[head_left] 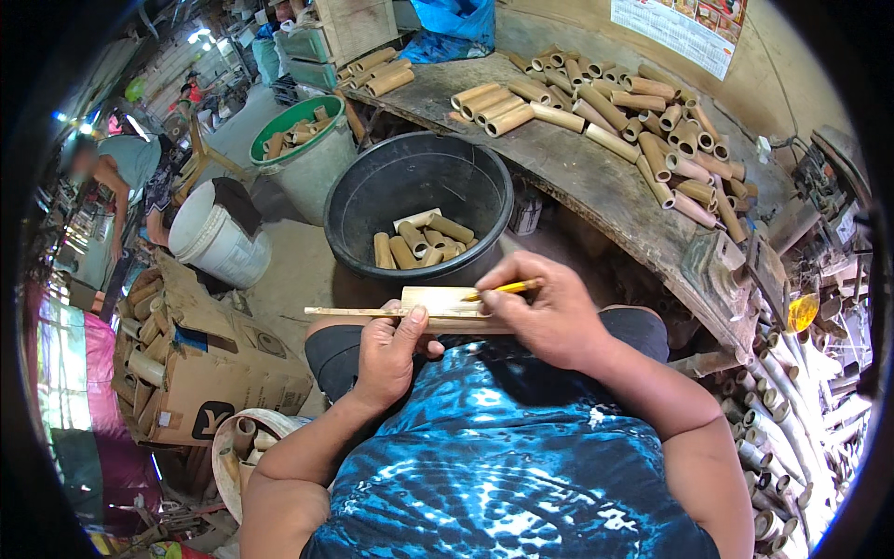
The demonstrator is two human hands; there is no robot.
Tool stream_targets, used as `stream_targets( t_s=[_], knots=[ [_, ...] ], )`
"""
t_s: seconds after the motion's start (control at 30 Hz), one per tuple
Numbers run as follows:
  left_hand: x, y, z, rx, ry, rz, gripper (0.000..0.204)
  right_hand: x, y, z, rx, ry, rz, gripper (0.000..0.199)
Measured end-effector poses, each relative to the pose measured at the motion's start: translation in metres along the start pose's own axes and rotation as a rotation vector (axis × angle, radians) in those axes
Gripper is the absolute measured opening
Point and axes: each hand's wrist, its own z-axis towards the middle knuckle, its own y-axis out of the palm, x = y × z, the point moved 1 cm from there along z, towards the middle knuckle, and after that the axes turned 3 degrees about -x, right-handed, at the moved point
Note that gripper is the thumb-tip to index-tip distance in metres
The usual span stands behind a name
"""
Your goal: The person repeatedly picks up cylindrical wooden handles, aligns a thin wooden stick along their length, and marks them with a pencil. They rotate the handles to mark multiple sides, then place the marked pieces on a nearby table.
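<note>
Over my lap lies a pale bamboo tube section (432,297), with a thin bamboo strip (349,312) laid along its near side. My left hand (391,351) is closed on the left part of both, its thumb pressing on the strip. A yellow pencil (520,286) is pinched in my right hand (548,312), its tip at the tube's upper surface. Part of the tube's right end is hidden behind my right hand. Just beyond my hands stands a large black tub (345,224) with several cut bamboo tubes (430,244) at its bottom.
A wooden workbench (549,154) on the right carries a heap of bamboo tubes (652,121). Left of the tub are a green-rimmed bin (312,172), a white bucket (209,238) and a cardboard box (223,373) of bamboo. Another person (126,177) bends over at the far left.
</note>
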Motion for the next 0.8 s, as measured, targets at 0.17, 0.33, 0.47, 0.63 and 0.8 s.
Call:
stream_targets(
  t_s=[0.17,0.33,0.47,0.63,0.8],
  knots=[
    [0.000,-0.001,-0.001,-0.001,0.006,0.008,0.028,0.006,0.018,0.015,-0.063,0.004,-0.042,0.011],
    [-0.005,-0.008,0.000,-0.040,-0.005,0.054,0.030,0.014,0.024,0.018,-0.004,-0.003,-0.047,0.014],
    [-0.008,-0.011,0.000,-0.042,-0.002,0.055,0.031,0.015,0.025,0.016,-0.036,-0.015,-0.016,0.013],
    [-0.008,-0.011,-0.001,-0.044,-0.011,0.033,0.031,0.014,0.024,0.015,-0.035,-0.052,-0.078,0.013],
    [-0.004,-0.009,0.000,-0.035,-0.007,0.081,0.033,0.014,0.026,0.016,-0.057,-0.046,-0.087,0.012]
  ],
)
